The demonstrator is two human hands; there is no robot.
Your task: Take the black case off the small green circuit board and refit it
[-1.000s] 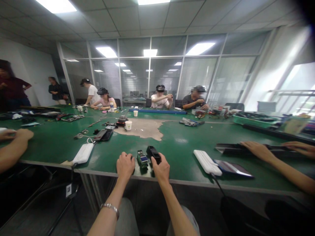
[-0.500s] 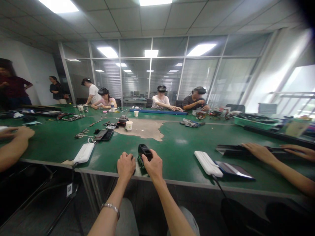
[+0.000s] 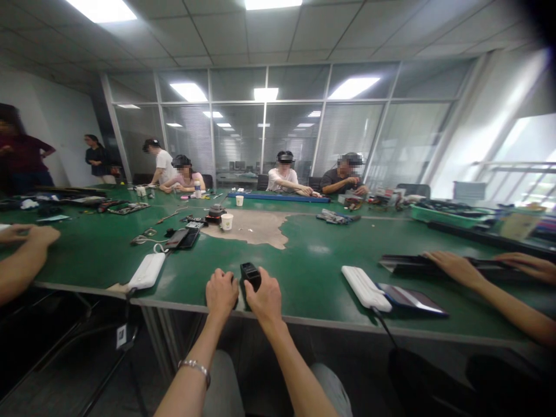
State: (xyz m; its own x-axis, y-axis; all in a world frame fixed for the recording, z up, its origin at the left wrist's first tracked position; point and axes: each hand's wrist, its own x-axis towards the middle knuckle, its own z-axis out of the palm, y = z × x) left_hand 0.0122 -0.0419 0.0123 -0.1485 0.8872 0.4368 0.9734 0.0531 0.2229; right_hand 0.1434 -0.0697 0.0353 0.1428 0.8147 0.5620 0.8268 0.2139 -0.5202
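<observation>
My right hand (image 3: pixel 266 294) grips a small black box-shaped device (image 3: pixel 251 274) by its sides, just above the table's near edge. Most of the device's lower part is hidden behind the fingers. To the left of it, my left hand (image 3: pixel 220 293) rests at the same edge with its fingers curled. Something dark shows along its right side under the fingers, too covered to name. A narrow gap separates the two hands. Beneath both lies the green tabletop (image 3: pixel 299 278).
White power banks lie left (image 3: pixel 147 270) and right (image 3: pixel 365 288), the right one against a dark tablet-like panel (image 3: pixel 412 300). Further back are phones (image 3: pixel 185 237), a paper cup (image 3: pixel 227 222) and gloves (image 3: pixel 334 217). Neighbours' hands (image 3: pixel 456 269) work at both sides; people sit opposite.
My right hand has shifted slightly left and turned the device, so its green lower part no longer shows. My left hand has hardly moved.
</observation>
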